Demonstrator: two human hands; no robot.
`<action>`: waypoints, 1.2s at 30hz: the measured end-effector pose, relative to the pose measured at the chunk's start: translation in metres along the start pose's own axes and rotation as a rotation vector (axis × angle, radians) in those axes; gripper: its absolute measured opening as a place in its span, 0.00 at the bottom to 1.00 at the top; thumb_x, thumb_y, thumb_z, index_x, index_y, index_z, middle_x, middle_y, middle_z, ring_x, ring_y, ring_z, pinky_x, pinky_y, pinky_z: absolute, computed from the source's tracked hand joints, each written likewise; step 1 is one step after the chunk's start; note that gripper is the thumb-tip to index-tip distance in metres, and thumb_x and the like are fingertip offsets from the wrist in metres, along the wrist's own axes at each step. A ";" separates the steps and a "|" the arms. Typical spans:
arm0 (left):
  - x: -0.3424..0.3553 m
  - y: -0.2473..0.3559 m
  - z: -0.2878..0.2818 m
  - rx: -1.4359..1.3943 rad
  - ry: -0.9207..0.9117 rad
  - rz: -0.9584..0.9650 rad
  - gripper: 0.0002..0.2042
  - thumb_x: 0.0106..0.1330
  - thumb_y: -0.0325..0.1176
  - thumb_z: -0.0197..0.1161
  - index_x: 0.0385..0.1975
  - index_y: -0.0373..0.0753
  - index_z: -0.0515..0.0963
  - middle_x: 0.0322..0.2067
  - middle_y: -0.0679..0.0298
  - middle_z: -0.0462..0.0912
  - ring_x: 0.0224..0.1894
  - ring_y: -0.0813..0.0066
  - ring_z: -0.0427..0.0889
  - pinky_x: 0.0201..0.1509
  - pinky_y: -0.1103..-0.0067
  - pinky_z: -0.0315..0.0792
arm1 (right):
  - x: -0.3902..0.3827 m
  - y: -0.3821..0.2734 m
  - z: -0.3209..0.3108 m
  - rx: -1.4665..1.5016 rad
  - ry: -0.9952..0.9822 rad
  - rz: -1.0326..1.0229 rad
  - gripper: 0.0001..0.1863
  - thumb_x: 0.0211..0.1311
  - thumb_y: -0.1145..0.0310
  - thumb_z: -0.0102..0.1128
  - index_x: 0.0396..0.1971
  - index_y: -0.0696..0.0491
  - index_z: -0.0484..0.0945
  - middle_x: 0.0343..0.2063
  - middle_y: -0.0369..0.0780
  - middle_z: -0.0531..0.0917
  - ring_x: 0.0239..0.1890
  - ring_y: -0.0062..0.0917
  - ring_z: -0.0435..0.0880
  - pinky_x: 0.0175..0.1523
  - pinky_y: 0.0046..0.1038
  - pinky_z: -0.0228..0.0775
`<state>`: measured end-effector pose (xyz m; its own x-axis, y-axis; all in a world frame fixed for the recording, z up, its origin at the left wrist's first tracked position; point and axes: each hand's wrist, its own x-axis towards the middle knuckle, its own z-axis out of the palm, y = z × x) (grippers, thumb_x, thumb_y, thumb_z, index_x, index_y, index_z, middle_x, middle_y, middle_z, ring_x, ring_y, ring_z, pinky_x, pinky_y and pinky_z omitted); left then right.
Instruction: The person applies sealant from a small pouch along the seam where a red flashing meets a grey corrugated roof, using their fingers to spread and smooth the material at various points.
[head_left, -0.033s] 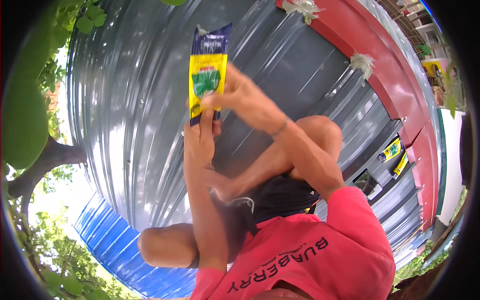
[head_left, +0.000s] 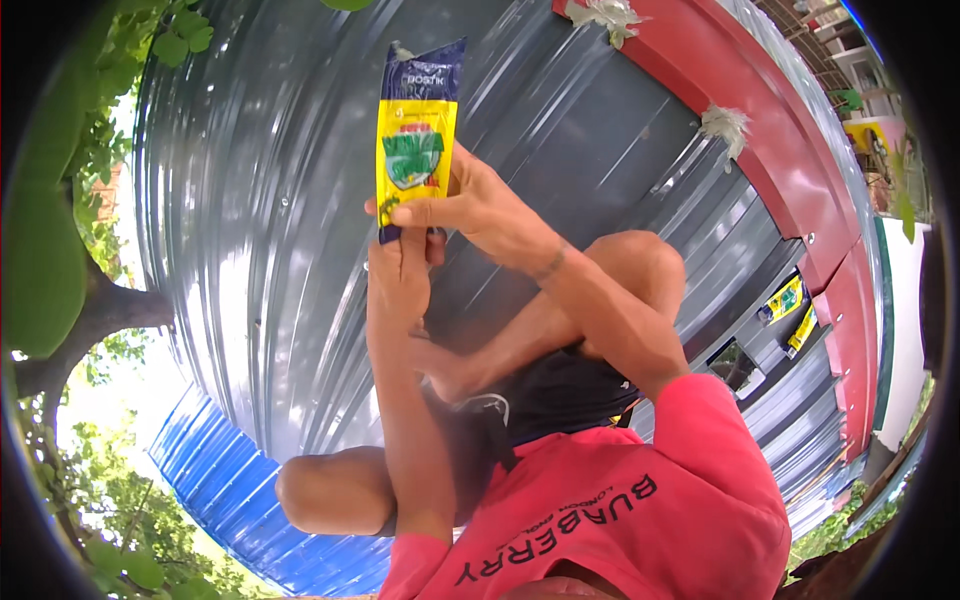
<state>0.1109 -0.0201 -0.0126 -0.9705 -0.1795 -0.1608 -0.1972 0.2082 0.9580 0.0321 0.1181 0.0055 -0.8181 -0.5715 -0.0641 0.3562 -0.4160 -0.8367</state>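
Observation:
A long, flat yellow and dark blue sachet (head_left: 415, 125) with a green emblem stands upright in front of me. Its top edge slants, and a greyish bit shows at the upper left corner. My left hand (head_left: 400, 275) grips its bottom end from below. Closed on the lower part from the right is my right hand (head_left: 485, 215), its thumb lying across the front of the sachet. The fingers behind the sachet are mostly hidden.
I sit cross-legged on a grey corrugated metal roof (head_left: 300, 200). A red metal ridge strip (head_left: 780, 180) borders it at the right. Two similar yellow packets (head_left: 785, 300) and a dark, shiny flat object (head_left: 735, 367) lie there. A branch (head_left: 110, 310) and leaves stand at the left.
The sachet has risen slightly and its front faces me a little more squarely. My right hand's thumb has shifted slightly left and down across the lower front; its blur is gone.

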 end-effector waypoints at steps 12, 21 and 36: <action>-0.008 -0.005 0.026 0.252 0.062 0.145 0.26 0.80 0.46 0.49 0.22 0.33 0.77 0.18 0.57 0.78 0.22 0.58 0.77 0.30 0.63 0.68 | 0.015 0.016 -0.027 0.112 0.262 -0.092 0.15 0.62 0.77 0.70 0.47 0.57 0.78 0.38 0.40 0.87 0.40 0.27 0.88 0.46 0.28 0.83; -0.022 -0.007 0.015 0.184 0.001 -0.029 0.25 0.79 0.47 0.50 0.28 0.31 0.80 0.20 0.58 0.80 0.22 0.64 0.77 0.30 0.67 0.70 | 0.020 0.017 -0.032 -0.002 0.338 -0.161 0.13 0.60 0.76 0.72 0.43 0.55 0.81 0.38 0.36 0.87 0.42 0.20 0.86 0.56 0.26 0.77; 0.002 0.001 0.028 -0.096 0.135 -0.074 0.36 0.79 0.61 0.37 0.25 0.33 0.79 0.16 0.63 0.77 0.18 0.75 0.74 0.22 0.75 0.63 | 0.001 0.013 0.001 0.086 0.110 0.128 0.16 0.62 0.64 0.70 0.45 0.56 0.79 0.39 0.42 0.89 0.28 0.21 0.86 0.15 0.22 0.71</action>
<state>0.1050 0.0063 -0.0184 -0.9251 -0.3199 -0.2044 -0.2467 0.0976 0.9642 0.0363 0.1112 -0.0045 -0.8061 -0.5450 -0.2305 0.4945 -0.4065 -0.7683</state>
